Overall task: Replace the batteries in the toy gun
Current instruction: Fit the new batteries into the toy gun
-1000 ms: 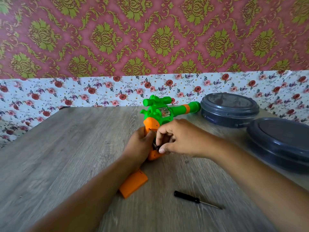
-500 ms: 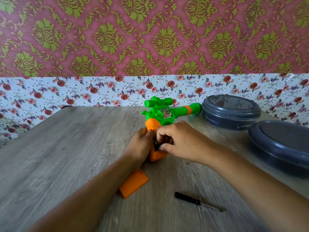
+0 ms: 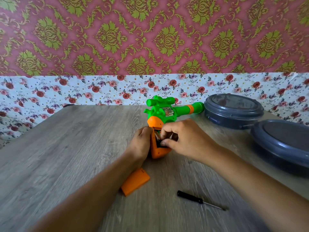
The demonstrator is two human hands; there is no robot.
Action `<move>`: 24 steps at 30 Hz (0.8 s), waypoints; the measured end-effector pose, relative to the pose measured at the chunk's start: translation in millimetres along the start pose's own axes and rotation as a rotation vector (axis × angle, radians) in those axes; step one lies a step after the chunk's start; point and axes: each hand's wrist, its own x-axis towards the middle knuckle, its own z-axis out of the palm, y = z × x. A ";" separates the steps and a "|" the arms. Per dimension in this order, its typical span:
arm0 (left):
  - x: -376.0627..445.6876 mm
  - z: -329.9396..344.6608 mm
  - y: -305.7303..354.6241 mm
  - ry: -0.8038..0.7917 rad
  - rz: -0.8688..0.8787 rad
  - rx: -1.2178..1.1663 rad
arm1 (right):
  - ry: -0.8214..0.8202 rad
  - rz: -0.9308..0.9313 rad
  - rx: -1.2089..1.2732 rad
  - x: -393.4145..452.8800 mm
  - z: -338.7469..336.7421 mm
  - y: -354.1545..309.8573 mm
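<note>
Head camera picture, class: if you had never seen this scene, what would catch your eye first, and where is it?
First comes the bright green and orange toy gun at the table's middle, its orange grip open. The left hand steadies that grip while the right hand reaches its fingertips into the opening. Nearer the camera lie the loose orange cover and a small black screwdriver; two grey lidded containers sit at the right.

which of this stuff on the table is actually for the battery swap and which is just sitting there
In use: toy gun, orange battery cover, screwdriver, left hand, right hand.
Lying about: two grey lidded containers, far and near.
</note>
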 end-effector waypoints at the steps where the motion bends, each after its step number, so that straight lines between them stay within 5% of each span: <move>1: 0.0 -0.3 0.4 0.004 0.002 0.013 | 0.015 -0.007 -0.020 -0.6 2.9 0.4; 12: 1.1 -2.0 -2.2 -0.049 -0.002 -0.043 | 0.148 -0.011 0.013 -3.0 20.3 2.0; 24: 4.0 -9.2 0.1 -0.123 -0.083 -0.107 | 0.031 -0.108 0.038 0.7 -4.3 -22.6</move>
